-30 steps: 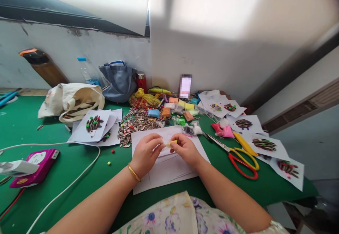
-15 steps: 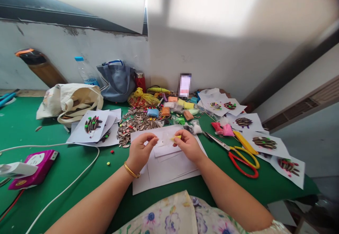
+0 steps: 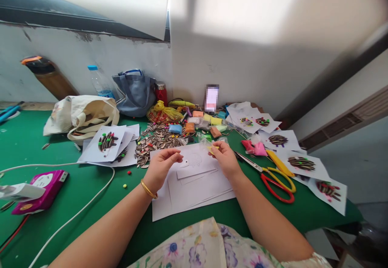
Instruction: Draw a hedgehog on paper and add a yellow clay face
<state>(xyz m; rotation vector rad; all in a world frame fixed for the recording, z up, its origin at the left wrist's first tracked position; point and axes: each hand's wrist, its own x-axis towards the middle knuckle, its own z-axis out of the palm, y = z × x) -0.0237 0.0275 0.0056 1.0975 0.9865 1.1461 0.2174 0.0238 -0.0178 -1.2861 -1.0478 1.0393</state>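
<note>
Over the left edge of the white papers [image 3: 194,195], my left hand [image 3: 162,167] has its thumb and fingertips brought together. Anything between them is too small to make out. My right hand [image 3: 226,159] pinches a small yellow piece of modelling clay in clear plastic wrap [image 3: 214,150] above the papers' upper right. Between the hands lies the top sheet [image 3: 198,170], with a pencil outline of a hedgehog. A white snout with a dark dot [image 3: 184,163] sits at the outline's left end, just beside my left fingertips.
Sunflower seeds [image 3: 159,140] and coloured clay packets [image 3: 190,127] lie behind the papers. Scissors [image 3: 274,179] and a yellow cutter [image 3: 279,163] are on the right, near finished seed hedgehog pictures [image 3: 301,164]. A white cable [image 3: 87,215] crosses the left side.
My right hand has moved right and away from the left with the yellow clay, uncovering the pencil outline. My left hand has shifted slightly.
</note>
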